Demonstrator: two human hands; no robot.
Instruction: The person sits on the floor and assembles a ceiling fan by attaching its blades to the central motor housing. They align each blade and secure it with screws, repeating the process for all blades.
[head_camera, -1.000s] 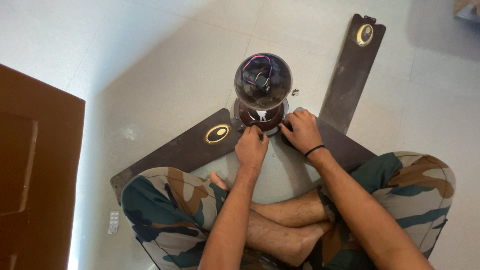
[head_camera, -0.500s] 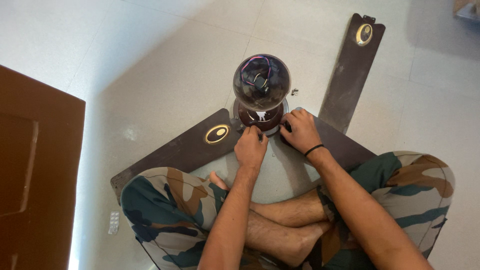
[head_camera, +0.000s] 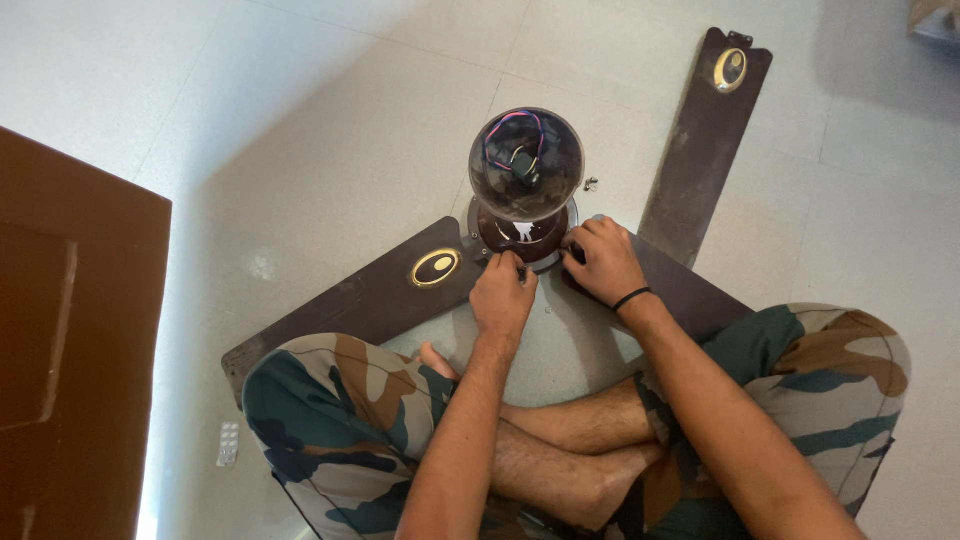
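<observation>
Head view, single frame.

Fan motor (head_camera: 524, 232): dark brown round housing, centre of frame, standing on the floor (head_camera: 300, 130). A smoky dome-shaped canopy (head_camera: 526, 163) rises over it; pink and grey wires (head_camera: 510, 140) show inside.

Left blade (head_camera: 385, 290): dark brown, runs from the motor down to the lower left, bears an oval gold-rimmed emblem (head_camera: 436, 267). Its far end passes under the person's knee.

Right blade (head_camera: 680, 285): dark brown, runs from the motor toward the right, partly under the right hand and forearm.

Loose blade (head_camera: 700, 150): lies apart on the floor, upper right, with its own oval emblem (head_camera: 729, 67) near the far end.

Left hand (head_camera: 503, 292): just below the motor, fingers curled tight at the motor's lower left edge, where the left blade joins. Whether it pinches a screw or small tool cannot be told.

Right hand (head_camera: 603, 262): right of the motor, fingers bent and pressing on the motor's rim and the root of the right blade. A black band (head_camera: 630, 298) circles the wrist. No held item can be made out.

Screw (head_camera: 591, 184): small metal piece on the floor, right of the canopy.

Legs: crossed, bare below camouflage shorts (head_camera: 330, 410), lower half of frame.

Pill strip (head_camera: 228, 445): white, on the floor, lower left.

Door (head_camera: 70, 340): brown wood panel, left edge.
</observation>
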